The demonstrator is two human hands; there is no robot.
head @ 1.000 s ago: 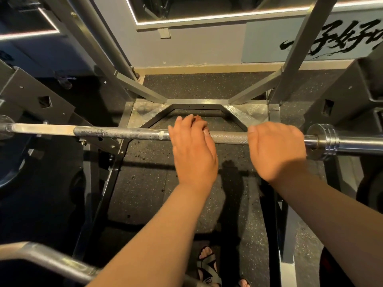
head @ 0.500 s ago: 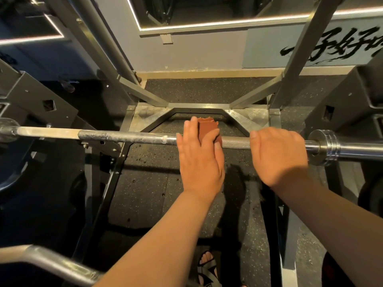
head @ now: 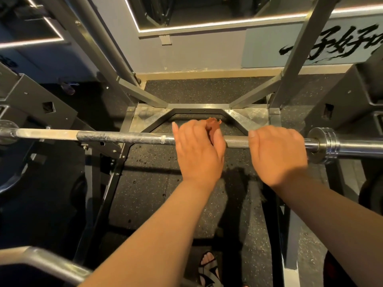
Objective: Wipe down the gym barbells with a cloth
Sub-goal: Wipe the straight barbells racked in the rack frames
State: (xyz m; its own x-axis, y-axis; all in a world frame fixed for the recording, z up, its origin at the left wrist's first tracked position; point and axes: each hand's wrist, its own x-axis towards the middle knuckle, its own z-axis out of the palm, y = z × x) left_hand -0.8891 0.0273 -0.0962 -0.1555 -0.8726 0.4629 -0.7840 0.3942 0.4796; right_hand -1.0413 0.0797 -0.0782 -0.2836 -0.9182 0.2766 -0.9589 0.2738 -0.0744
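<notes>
Barbell [head: 124, 138] sits level across the rack [head: 294, 59], right in front of the person. Left hand [head: 199, 152] has its fingers curled over mid-bar with the brown cloth [head: 213, 125] bunched under them, so the rag hugs the steel, looks like mid-wipe. Right hand [head: 277, 154] is clamped on the knurling near the collar [head: 323, 145], probably to stop the bar rolling while the other rubs.
</notes>
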